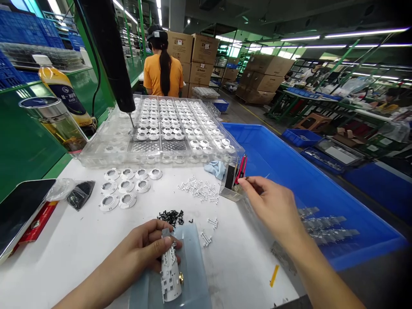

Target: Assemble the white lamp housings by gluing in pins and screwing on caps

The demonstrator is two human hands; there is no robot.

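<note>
Over the blue mat (198, 279), my left hand (143, 249) grips a white tower (170, 280), likely light, stiff, breakable, best held by its sides. Right of the mat, my right hand (273, 206) curls; I can't tell what's pinched.

We held a white tower-shaped piece (171, 283) with a gold knob (181, 279) in our left hand (144, 246), above a blue mat (196, 268). Our right hand (275, 206) was beside a small box (232, 196); whether it pinched anything, we could not tell. Black bits (170, 217), white bits (200, 189) and white rings (125, 186) lay on our white table (77, 240), near a big clear tray (96, 159).
</note>
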